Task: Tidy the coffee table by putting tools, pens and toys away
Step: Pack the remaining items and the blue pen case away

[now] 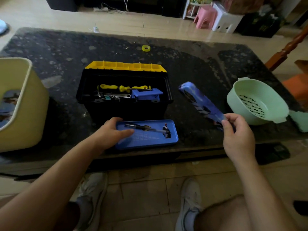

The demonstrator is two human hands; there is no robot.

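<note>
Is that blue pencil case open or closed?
Open. The pencil case lies uncovered with a pen inside, the left hand holding it; the right hand holds its lid apart.

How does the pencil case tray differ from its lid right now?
The pencil case tray lies flat with a pen inside; the lid runs diagonally, blurred. The left hand holds the tray's left end; the right hand pinches the lid's near end. Both are blue and oblong.

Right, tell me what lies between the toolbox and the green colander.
Head view: the blue lid, pinched at its near end by the right hand, slants above the table between toolbox and colander.
</note>
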